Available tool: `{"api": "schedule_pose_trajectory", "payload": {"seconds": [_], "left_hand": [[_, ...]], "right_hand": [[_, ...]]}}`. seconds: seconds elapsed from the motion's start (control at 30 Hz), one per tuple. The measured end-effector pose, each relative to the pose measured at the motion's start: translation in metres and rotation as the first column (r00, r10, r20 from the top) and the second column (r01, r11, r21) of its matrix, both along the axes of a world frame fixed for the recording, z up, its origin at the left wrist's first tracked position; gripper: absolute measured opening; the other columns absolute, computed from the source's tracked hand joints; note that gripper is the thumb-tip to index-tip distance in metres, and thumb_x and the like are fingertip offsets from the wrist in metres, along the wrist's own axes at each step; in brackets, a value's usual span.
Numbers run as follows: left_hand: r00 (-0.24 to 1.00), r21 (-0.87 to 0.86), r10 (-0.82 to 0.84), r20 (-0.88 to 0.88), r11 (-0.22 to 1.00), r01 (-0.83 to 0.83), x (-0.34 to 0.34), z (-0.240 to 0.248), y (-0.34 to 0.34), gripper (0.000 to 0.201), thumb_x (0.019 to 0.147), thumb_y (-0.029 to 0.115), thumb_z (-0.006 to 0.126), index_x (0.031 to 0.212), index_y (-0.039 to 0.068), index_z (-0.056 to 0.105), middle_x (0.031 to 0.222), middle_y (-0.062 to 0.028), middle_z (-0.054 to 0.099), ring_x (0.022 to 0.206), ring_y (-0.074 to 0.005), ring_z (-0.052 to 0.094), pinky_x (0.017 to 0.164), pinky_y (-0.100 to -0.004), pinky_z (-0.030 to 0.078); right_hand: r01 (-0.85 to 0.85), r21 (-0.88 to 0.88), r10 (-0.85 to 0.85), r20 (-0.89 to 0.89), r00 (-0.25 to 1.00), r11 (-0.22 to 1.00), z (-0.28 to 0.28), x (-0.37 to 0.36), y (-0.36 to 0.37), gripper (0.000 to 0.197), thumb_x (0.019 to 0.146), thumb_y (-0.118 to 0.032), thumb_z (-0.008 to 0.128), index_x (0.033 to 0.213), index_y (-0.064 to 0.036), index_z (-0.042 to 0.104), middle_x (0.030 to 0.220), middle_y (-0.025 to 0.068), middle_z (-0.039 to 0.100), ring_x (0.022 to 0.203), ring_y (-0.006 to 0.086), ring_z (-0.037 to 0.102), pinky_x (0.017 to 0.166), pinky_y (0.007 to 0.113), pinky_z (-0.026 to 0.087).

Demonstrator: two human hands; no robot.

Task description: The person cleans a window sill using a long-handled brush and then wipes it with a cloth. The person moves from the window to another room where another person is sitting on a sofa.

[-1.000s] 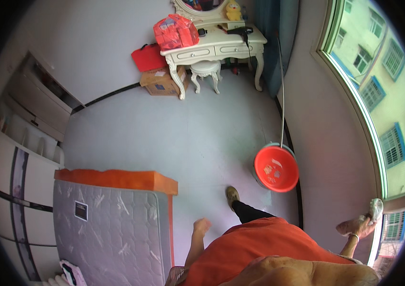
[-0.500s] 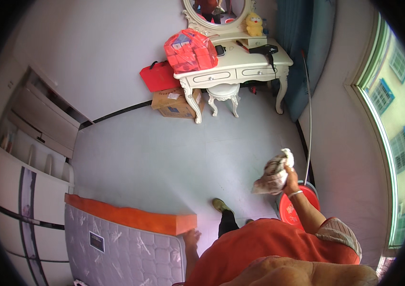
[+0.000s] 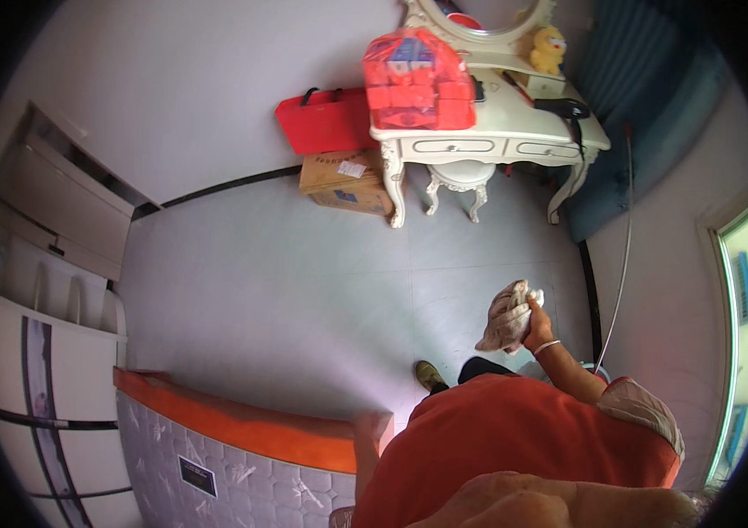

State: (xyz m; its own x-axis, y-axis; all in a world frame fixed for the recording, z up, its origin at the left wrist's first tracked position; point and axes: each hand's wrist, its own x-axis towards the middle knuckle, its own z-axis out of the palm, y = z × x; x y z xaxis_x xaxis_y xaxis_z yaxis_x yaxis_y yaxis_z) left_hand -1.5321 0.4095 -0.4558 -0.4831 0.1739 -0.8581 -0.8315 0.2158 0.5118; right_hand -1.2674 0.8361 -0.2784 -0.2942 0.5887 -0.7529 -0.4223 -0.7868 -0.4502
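A crumpled, pale rag (image 3: pixel 504 319) with greyish stains hangs from my right hand (image 3: pixel 539 329), its fingers closed around the cloth. That arm reaches out ahead of my body, above the grey floor. On the other side, my left hand (image 3: pixel 367 424) is at the corner of the bed's orange edge (image 3: pixel 259 429), apparently resting on it. Its fingers are too blurred to make out. Below the orange edge lies the bed's quilted grey mattress (image 3: pixel 259 484).
A long thin pole (image 3: pixel 627 238) leans by the right wall, above a bucket rim (image 3: pixel 601 373) mostly hidden behind my arm. Ahead stand a white dressing table (image 3: pixel 514 119), a stool (image 3: pixel 462 174) and a cardboard box (image 3: pixel 347 185). A cabinet (image 3: pixel 75 370) lines the left wall.
The view has shifted, so the dressing table now sits further right. My right hand still holds the rag. The red basin seen beside my right arm is now hidden.
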Motion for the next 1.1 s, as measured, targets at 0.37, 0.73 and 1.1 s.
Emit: {"api": "schedule_pose_trajectory", "payload": {"seconds": [0.37,0.73,1.1], "left_hand": [[0.954,0.425,-0.231,-0.192,0.856,0.293,-0.202,0.126,0.254,0.06,0.1,0.033,0.067,0.15,0.015,0.039,0.139,-0.0137,0.052,0.12,-0.033,0.06,0.094,-0.0467,0.053],[0.979,0.929,0.159,0.127,0.327,-0.174,-0.359,0.256,0.282,0.078,0.083,0.059,0.056,0.141,0.013,0.033,0.142,-0.0143,0.044,0.128,-0.0339,0.05,0.107,-0.0569,0.043],[0.254,0.356,0.354,-0.9,0.934,-0.037,-0.581,0.252,0.198,0.023,0.094,0.021,0.059,0.111,0.005,0.056,0.112,-0.0066,0.055,0.108,-0.0191,0.054,0.101,-0.0325,0.045]], "right_hand": [[-0.252,0.15,0.265,-0.073,0.962,0.956,0.006,-0.233,0.106,0.04,0.104,-0.027,0.054,0.138,-0.0069,0.052,0.125,0.0153,0.066,0.108,0.0324,0.068,0.095,0.05,0.057],[0.016,0.826,0.815,0.552,0.174,-0.563,0.079,-0.594,0.042,0.044,0.082,-0.027,0.079,0.12,-0.0104,0.066,0.112,0.0132,0.066,0.105,0.0337,0.059,0.096,0.047,0.047],[0.339,0.586,0.669,0.708,0.226,-0.736,0.118,-0.882,-0.054,0.066,0.077,-0.027,0.085,0.137,-0.0175,0.059,0.146,0.012,0.047,0.137,0.0333,0.044,0.112,0.055,0.034]]}}
